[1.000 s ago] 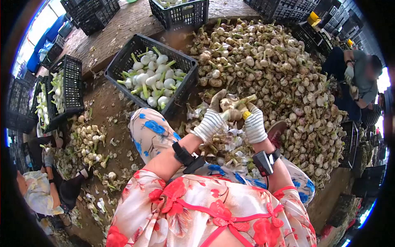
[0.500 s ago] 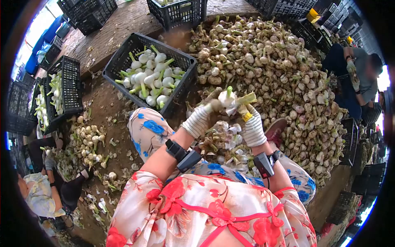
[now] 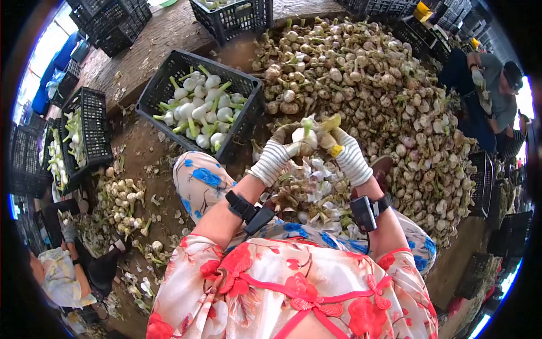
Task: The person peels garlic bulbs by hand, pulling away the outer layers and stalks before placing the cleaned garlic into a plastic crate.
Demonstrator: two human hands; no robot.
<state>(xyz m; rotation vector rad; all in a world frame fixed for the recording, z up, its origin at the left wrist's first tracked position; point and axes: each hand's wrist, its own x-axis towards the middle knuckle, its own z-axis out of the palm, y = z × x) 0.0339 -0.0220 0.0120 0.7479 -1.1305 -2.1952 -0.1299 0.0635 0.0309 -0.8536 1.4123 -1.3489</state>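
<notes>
My left hand (image 3: 275,158), in a striped white glove with dirty fingertips, is closed around a garlic bulb (image 3: 305,136) whose white skin shows. Close against the bulb, my right hand (image 3: 349,157), gloved the same way with yellow at a finger, pinches the loose outer skin and yellowish stalk (image 3: 328,124) of the garlic. Below both hands lies a heap of shed garlic skins (image 3: 316,189) between my legs. A black crate (image 3: 148,93) of cleaned white garlic bulbs (image 3: 197,107) stands ahead on the left.
A large pile of unpeeled garlic (image 3: 384,107) spreads ahead and to the right. Another crate (image 3: 231,22) stands at the back, more crates (image 3: 93,124) at the left. One person (image 3: 502,90) sits at far right, another (image 3: 62,271) at lower left. Loose garlic (image 3: 127,198) lies on the floor.
The right hand has shifted slightly right and down, and the garlic skin and stalk have turned upward and peeled back. More of the left hand's bulb shows white, slightly lower than before.
</notes>
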